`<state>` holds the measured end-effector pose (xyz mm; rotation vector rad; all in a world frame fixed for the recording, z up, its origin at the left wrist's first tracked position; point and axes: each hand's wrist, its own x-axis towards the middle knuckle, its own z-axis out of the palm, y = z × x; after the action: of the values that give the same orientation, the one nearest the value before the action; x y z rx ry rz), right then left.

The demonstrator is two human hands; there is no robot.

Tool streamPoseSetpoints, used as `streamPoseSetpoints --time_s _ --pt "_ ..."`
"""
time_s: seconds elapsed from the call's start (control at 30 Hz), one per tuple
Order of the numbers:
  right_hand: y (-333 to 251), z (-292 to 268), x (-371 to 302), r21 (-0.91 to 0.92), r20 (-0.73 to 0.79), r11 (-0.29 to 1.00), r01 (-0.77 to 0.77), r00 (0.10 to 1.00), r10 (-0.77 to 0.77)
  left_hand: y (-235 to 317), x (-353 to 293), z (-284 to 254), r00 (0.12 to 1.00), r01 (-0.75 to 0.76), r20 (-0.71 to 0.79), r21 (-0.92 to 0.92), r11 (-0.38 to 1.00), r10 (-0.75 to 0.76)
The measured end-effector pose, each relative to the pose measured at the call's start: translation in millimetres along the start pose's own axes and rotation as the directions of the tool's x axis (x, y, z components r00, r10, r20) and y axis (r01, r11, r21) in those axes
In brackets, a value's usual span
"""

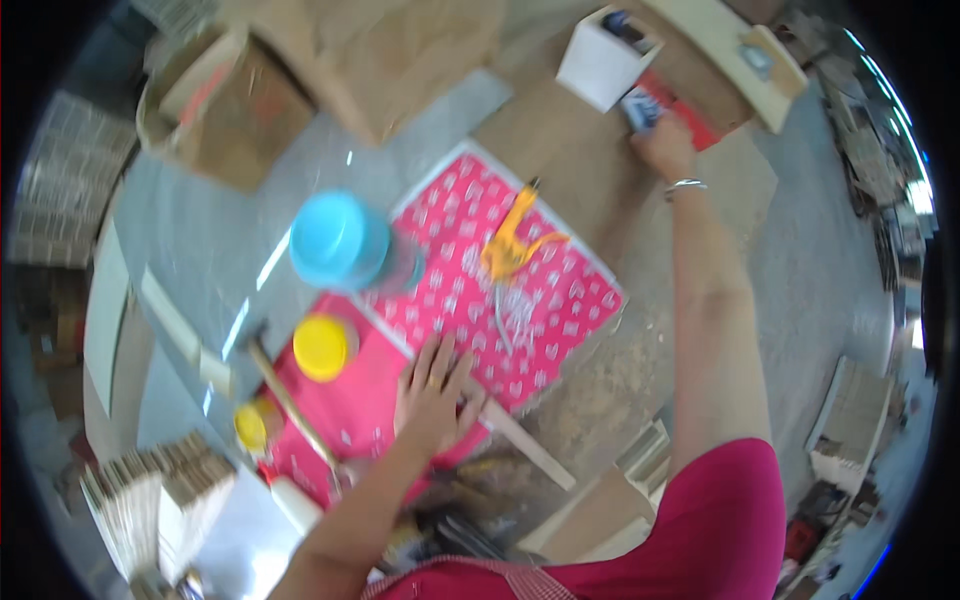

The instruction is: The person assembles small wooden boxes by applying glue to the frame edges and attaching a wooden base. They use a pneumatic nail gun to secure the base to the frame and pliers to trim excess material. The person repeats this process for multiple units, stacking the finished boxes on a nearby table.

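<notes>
My left hand (435,395) lies flat with its fingers spread at the lower edge of a pink sheet printed with white shapes (450,230). A light wooden strip (530,445) sticks out from beside its thumb. My right arm stretches far to the right, where my right hand (667,150) touches a red packet with a blue and white part (690,118); its fingers are blurred. On the printed sheet lies an orange hand tool with a dark tip (508,245). A blue-lidded container (340,240) stands at the sheet's left edge, with a yellow-lidded jar (322,348) nearer me.
A hammer (290,405) lies left of my left hand, near a second yellow-lidded jar (252,427). A white box with dark items (605,60) stands behind the packet. Cardboard boxes (245,120) are at the far left, and stacked boards (155,490) at the near left.
</notes>
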<state>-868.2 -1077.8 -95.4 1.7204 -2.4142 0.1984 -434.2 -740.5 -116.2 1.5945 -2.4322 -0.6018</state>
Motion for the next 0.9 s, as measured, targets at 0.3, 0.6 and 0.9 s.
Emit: streamPoseSetpoints --time_s 0.3,0.6,0.9 --pt "-30.4 -95.3 -248.2 0.560 0.035 0.763 0.322 0.911 -0.410 -5.8 -10.6 0.8 0.989 -0.050 -0.144 -0.064 0.997 0.040" --pt "-177.4 -139.0 -429.7 0.712 0.021 0.609 0.350 0.856 -0.516 -18.8 -44.4 -11.5 0.774 -0.003 -0.525 -0.562 0.827 -0.354" --pt "-193.5 -88.2 -483.4 0.598 0.046 0.689 0.409 0.841 -0.539 -16.8 -240.2 -102.9 0.705 0.097 -0.490 -0.649 0.754 -0.513"
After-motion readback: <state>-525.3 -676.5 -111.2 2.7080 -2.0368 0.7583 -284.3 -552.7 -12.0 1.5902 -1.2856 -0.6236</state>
